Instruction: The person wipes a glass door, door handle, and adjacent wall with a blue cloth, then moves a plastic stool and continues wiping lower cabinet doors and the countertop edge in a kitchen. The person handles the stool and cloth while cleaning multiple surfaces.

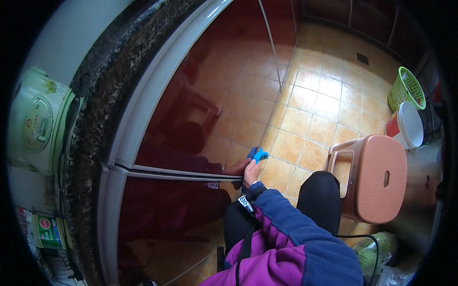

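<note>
My right hand (251, 174) holds a bright blue cloth (259, 156) close to the far edge of a glossy dark red cabinet door (200, 118). The fingers are bunched around the cloth, and part of it sticks out past the fingertips. Mirrored in the door's surface are the hand and the cloth. A dark band with a printed tag (245, 203) circles the wrist below a blue and purple fleece sleeve (297, 221). My left hand is out of view. Below a narrow gap is a second dark red door (171, 211).
A pink plastic stool (381, 186) stands at the right of my knee (320, 193). Behind it are a white bucket (412, 125) and a green basket (402, 91) on the tiled floor (291, 143). Leftward, a rice cooker (37, 121) sits beyond the dark stone counter edge (96, 93).
</note>
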The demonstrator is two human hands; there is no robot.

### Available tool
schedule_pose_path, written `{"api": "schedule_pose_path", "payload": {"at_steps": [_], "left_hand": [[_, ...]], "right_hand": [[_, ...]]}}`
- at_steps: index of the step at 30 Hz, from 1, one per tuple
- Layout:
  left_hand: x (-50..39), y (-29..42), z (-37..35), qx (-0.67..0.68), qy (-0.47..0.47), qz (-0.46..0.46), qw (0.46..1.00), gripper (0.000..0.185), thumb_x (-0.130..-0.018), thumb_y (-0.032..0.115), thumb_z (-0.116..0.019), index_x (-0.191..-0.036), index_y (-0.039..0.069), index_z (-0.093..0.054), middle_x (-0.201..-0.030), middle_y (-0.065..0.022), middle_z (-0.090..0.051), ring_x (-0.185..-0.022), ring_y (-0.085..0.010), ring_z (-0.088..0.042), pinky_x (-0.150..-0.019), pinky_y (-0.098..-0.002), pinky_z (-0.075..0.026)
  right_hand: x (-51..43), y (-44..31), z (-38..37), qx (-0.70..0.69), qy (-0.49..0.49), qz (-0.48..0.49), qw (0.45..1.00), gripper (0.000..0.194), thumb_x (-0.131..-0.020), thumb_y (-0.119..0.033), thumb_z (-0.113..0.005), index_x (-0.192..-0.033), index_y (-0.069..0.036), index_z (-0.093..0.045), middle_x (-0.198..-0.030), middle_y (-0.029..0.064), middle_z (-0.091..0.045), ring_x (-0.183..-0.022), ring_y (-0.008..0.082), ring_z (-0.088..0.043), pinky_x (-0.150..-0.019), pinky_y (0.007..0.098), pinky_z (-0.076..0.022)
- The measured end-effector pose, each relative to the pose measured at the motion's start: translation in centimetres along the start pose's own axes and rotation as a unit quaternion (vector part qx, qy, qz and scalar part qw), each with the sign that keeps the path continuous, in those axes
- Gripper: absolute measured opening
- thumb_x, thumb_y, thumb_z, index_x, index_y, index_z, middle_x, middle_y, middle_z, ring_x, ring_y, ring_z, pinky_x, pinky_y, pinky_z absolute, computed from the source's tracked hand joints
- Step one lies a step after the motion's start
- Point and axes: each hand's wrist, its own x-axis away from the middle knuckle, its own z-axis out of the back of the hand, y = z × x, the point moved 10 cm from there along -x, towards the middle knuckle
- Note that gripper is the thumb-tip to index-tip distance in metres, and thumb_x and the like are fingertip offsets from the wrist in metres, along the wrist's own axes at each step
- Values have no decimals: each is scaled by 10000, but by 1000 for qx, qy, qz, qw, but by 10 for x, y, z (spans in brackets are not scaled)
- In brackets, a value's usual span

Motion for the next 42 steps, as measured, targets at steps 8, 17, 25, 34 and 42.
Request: {"api": "schedule_pose_path", "payload": {"at_steps": [8, 17, 25, 34, 42], "left_hand": [[2, 2, -1, -29, -25, 39, 999, 370, -915, 332, -557, -926, -38, -565, -797, -190, -538, -710, -339, -479, -673, -415, -387], [-7, 60, -24, -70, -92, -99, 988, 459, -920, 420, -558, -1067, -14, -592, -984, -174, -599, -903, -351, -563, -822, -431, -431], [0, 102, -65, -197, -145, -185, 952, 351, -922, 208, -571, -1229, 42, -539, -1159, -131, -604, -1087, -262, -569, -953, -386, -469], [0, 115, -64, -79, -49, -157, 983, 540, -837, 503, -642, -1074, 21, -593, -993, -174, -587, -901, -375, -559, -814, -460, -448], [0, 108, -69, -61, -44, -128, 989, 539, -829, 493, -662, -1090, 27, -589, -997, -177, -588, -883, -383, -564, -795, -461, -440]], "right_hand": [[-29, -199, -5, -84, -73, 124, 986, 390, -975, -265, -397, -1253, -18, -516, -1164, 219, -582, -1060, 362, -557, -919, 418, -420], [159, -460, 11, -149, -198, 614, 749, 454, -845, 20, -538, -1290, -71, -552, -1410, 217, -440, -1324, 379, -408, -1089, 540, -298], [160, -466, 7, -165, -202, 730, 632, 653, -733, -72, -682, -1350, -173, -495, -1444, 149, -425, -1329, 325, -418, -1111, 563, -256], [-69, -391, -19, -123, -103, 432, 887, 494, -922, -137, -482, -1398, -32, -400, -1423, 229, -397, -1317, 404, -373, -1111, 447, -281], [-164, -230, -26, -57, -35, 239, 969, 473, -981, -391, -373, -1216, -4, -510, -1095, 226, -597, -1028, 398, -558, -903, 449, -413]]}}
